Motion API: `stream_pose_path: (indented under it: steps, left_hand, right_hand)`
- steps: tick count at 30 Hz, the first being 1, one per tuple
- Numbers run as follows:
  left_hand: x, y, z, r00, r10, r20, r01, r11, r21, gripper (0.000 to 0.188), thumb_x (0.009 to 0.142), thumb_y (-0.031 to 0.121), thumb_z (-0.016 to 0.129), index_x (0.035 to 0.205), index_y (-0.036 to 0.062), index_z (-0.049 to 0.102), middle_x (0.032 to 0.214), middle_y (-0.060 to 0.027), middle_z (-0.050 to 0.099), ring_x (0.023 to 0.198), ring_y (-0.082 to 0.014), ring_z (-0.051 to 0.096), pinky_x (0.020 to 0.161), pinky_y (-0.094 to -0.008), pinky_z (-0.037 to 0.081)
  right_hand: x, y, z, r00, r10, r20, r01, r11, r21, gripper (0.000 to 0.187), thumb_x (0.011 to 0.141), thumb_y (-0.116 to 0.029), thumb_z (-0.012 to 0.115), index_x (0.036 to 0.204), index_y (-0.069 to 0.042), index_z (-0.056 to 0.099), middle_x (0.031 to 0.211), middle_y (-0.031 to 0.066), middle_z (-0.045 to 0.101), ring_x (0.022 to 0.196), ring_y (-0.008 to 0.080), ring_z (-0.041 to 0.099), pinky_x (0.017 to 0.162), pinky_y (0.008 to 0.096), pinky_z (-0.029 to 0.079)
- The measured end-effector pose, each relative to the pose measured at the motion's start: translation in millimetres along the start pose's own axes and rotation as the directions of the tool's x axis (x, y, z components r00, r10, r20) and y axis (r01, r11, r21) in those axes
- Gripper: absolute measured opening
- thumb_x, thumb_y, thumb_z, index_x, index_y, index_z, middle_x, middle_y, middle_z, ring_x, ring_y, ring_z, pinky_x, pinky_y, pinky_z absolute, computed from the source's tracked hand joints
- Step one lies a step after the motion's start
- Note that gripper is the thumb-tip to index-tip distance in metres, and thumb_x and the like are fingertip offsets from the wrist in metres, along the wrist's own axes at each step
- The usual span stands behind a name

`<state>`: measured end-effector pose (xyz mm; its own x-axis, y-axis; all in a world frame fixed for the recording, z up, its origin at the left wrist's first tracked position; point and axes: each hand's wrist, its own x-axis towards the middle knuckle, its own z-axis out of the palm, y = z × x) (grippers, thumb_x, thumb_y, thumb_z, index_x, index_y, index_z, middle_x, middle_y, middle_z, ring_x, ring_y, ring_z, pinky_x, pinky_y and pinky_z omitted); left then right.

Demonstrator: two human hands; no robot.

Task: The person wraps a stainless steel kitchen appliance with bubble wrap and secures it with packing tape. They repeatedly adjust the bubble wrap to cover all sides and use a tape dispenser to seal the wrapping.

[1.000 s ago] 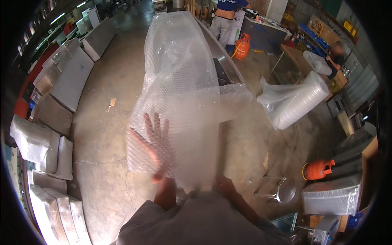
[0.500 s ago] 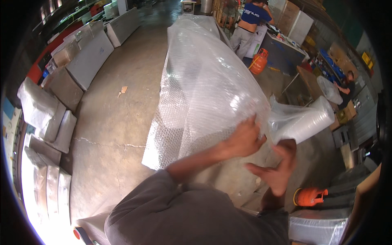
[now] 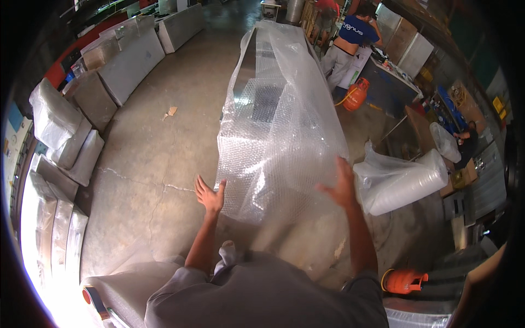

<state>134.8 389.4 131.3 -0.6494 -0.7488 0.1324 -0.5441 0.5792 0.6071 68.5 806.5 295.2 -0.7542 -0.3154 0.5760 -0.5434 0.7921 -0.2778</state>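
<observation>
A long sheet of clear bubble wrap [image 3: 279, 136] drapes over a long, dark-topped piece in front of me, its near edge hanging toward the floor. My left hand [image 3: 210, 195] is at the sheet's near left corner, fingers spread and holding nothing. At the near right edge is my right hand [image 3: 342, 186], its fingers apart and a little blurred. Whether either palm touches the plastic I cannot tell. The far left part of the piece shows bare beside the wrap's edge.
A roll of plastic wrap [image 3: 407, 183] lies right of the sheet. Orange gas cylinders stand behind [image 3: 356, 94] and near my right [image 3: 404, 281]. Wrapped panels [image 3: 60, 112] line the left side. A person in a blue shirt [image 3: 355, 33] stands at a far bench.
Both hands have moved apart, the left swinging out to the sheet's left side. The bubble wrap has settled lower, and its far left edge has shifted, showing the dark surface.
</observation>
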Motion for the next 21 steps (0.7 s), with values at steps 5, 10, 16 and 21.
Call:
stream_pose_path:
  steps: [5, 10, 16, 21]
  left_hand:
    - [13.4, -57.0, 86.9, 0.794, -0.001, 0.608, 0.364, 0.802, -0.474, 0.118, 0.085, 0.075, 0.063, 0.164, 0.0074, 0.008, 0.162, -0.0218, 0.033, 0.151, -0.0388, 0.029, 0.122, -0.0561, 0.018]
    - [17.3, -60.8, 121.6, 0.820, -0.023, 0.572, 0.002, 0.999, 0.038, 0.094, 0.091, 0.075, 0.053, 0.155, 0.0079, 0.039, 0.151, -0.0161, 0.051, 0.145, -0.0383, 0.041, 0.120, -0.0574, 0.020]
    - [-6.3, -68.0, 93.0, 0.828, 0.247, 0.503, 0.056, 0.857, -0.513, 0.043, 0.104, 0.042, 0.057, 0.108, 0.0002, 0.063, 0.093, -0.0114, 0.067, 0.090, -0.0185, 0.064, 0.086, -0.0389, 0.050]
    - [-65.5, -47.3, -24.9, 0.915, 0.188, 0.356, 0.193, 0.569, -0.799, 0.028, 0.106, 0.027, 0.059, 0.089, 0.0054, 0.059, 0.072, 0.0024, 0.054, 0.068, -0.0061, 0.050, 0.063, -0.0259, 0.042]
  right_hand:
    - [-26.0, 7.3, 84.8, 0.946, 0.287, 0.147, -0.263, 0.951, -0.165, 0.119, 0.067, -0.066, 0.084, 0.159, -0.010, 0.032, 0.155, 0.0358, 0.031, 0.142, 0.0500, 0.035, 0.112, 0.0621, 0.032]
    - [-30.7, 7.4, 103.6, 0.932, 0.272, 0.240, -0.210, 0.943, -0.256, 0.126, 0.068, -0.064, 0.085, 0.163, -0.012, 0.020, 0.158, 0.0401, 0.020, 0.145, 0.0517, 0.029, 0.109, 0.0666, 0.031]
    - [-14.1, -13.8, 141.9, 0.961, 0.268, 0.069, -0.235, 0.923, -0.306, 0.109, 0.078, -0.053, 0.082, 0.162, -0.013, 0.025, 0.156, 0.0408, 0.024, 0.139, 0.0499, 0.038, 0.107, 0.0649, 0.034]
    - [-11.1, 20.3, 182.7, 0.965, 0.157, -0.212, -0.225, 0.909, -0.352, 0.080, 0.092, -0.038, 0.073, 0.159, -0.014, 0.035, 0.152, 0.0355, 0.034, 0.128, 0.0443, 0.050, 0.105, 0.0575, 0.039]
